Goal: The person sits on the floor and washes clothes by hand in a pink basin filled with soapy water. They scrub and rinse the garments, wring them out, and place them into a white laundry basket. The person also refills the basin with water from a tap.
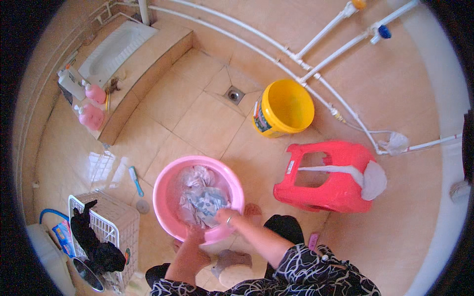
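A round pink basin (pixel 163 217) stands on the floor in front of me, with wet, light-coloured laundry (pixel 201 197) in it. The laundry is bunched up, part whitish-pink and part grey-blue with a pattern. At the basin's near right side my right hand (pixel 226 216) is closed on the edge of the cloth; a thin band circles its wrist. My left hand (pixel 195 232) reaches over the near rim and touches the laundry, its fingers mostly hidden from sight.
Beyond the basin stand a yellow bucket (pixel 289 106) and a floor drain (pixel 234 95). A red plastic stool (pixel 340 172) lies on its side at right, a white cloth over it. A white basket (pixel 126 222) with dark clothes and a turquoise brush (pixel 135 181) are at left. Pink bottles (pixel 91 117) line a tiled step.
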{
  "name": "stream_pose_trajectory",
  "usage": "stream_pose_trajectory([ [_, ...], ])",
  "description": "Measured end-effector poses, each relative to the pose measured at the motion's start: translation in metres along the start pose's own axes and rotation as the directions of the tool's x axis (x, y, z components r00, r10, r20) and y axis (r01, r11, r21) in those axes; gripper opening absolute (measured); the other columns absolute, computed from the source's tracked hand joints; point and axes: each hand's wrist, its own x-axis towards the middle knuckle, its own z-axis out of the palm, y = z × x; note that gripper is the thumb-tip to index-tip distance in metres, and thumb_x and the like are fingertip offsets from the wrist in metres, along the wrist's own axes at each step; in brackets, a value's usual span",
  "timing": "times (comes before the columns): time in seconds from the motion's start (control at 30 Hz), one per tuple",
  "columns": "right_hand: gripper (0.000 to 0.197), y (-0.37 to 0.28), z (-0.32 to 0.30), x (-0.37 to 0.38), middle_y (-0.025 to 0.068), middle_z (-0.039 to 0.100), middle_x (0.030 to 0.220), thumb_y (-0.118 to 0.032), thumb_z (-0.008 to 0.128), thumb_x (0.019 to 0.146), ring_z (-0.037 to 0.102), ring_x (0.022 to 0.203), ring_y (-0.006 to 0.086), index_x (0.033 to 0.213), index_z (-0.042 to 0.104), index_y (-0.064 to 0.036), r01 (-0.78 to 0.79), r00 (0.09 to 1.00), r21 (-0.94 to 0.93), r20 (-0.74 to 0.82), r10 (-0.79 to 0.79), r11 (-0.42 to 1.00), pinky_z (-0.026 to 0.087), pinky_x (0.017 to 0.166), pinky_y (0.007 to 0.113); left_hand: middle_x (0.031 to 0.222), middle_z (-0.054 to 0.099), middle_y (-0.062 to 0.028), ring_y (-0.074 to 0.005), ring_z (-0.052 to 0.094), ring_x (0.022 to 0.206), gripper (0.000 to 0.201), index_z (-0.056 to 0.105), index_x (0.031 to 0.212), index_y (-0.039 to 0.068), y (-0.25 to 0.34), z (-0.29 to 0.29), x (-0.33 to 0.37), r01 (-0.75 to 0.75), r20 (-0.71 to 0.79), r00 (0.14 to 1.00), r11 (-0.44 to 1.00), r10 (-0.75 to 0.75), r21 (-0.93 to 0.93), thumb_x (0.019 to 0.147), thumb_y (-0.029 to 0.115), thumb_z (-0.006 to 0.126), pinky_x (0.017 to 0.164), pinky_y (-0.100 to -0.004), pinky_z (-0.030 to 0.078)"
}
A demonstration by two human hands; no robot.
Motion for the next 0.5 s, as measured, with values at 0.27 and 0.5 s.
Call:
stream_pose_trajectory([
  [0.27, 0.022, 0.021, -0.426, -0.271, 0.0150, 0.057, 0.078, -0.022, 0.043, 0.077, 0.055, 0.074, 0.0283, 0.078, 0.055, -0.0041, -0.089, 0.291, -0.046, -0.957, -0.018, 0.995, 0.043, 0.066, 0.036, 0.086, 0.058, -0.0134, -0.0272, 0.055, 0.081, 0.020, 0.057, 0.085, 0.006, -0.008, -0.079, -0.087, -0.010, -0.338, 0.906, 0.784, -0.256, -0.621, 0.070, 0.014, 0.047, 0.071, -0.0367, 0.043],
  [0.5, 0.042, 0.033, -0.623, -0.393, 0.0161, 0.055, 0.091, -0.043, 0.044, 0.075, 0.052, 0.085, 0.0308, 0.088, 0.056, -0.0050, -0.140, -0.137, -0.056, -0.988, -0.075, 0.989, 0.041, 0.073, 0.037, 0.081, 0.058, -0.0132, -0.0273, 0.055, 0.076, 0.019, 0.059, 0.081, 0.008, 0.038, -0.074, -0.115, 0.022, -0.260, 0.941, 0.807, -0.216, -0.591, 0.070, 0.017, 0.046, 0.070, -0.0379, 0.043],
])
